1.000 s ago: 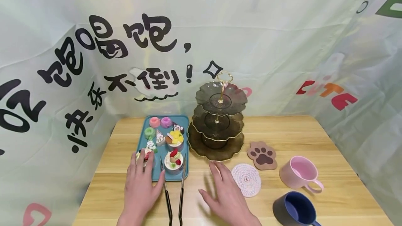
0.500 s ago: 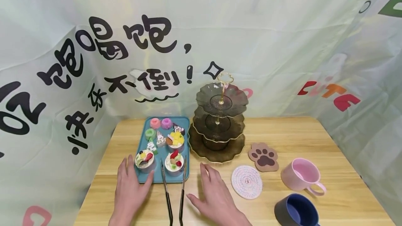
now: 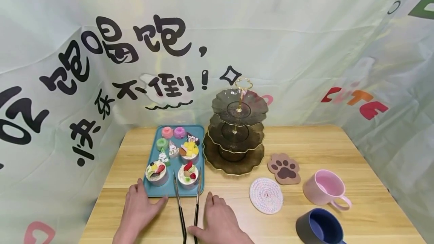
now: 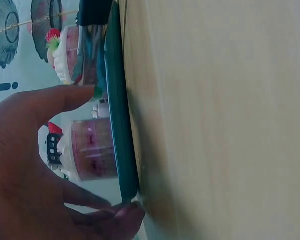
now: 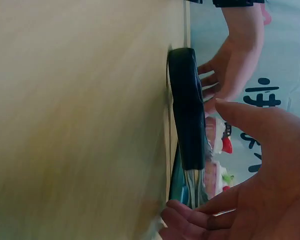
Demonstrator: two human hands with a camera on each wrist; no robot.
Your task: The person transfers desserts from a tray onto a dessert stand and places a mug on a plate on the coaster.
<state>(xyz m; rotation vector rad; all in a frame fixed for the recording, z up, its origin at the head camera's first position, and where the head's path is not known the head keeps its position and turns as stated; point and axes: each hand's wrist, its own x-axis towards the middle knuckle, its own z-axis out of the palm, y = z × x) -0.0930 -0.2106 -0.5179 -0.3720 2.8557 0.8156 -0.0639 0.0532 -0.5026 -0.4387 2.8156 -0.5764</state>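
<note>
A blue tray (image 3: 171,190) of toy desserts lies at the left of the table. At its front left corner is my left hand (image 3: 137,208), fingertips (image 4: 130,215) at the tray's edge and thumb near the front rim. Behind that hand stands a fruit-topped dessert cup (image 3: 156,173); a second cup (image 3: 188,176) stands right of it. Tongs with black handles (image 5: 185,110) lie with their metal ends over the tray. My right hand (image 3: 220,219) is beside them, thumb and fingers spread around the right handle without closing on it.
Behind the right hand stands a three-tier cake stand (image 3: 234,165). A round woven coaster (image 3: 266,195), a paw-shaped coaster (image 3: 284,168), a pink mug (image 3: 322,189) and a dark blue mug (image 3: 317,227) are on the right. Printed cloth (image 3: 288,59) hangs around the table.
My left hand has drawn back from over the left dessert cup to the tray's front left corner. My right hand has moved left and nearer to me, up to the tongs.
</note>
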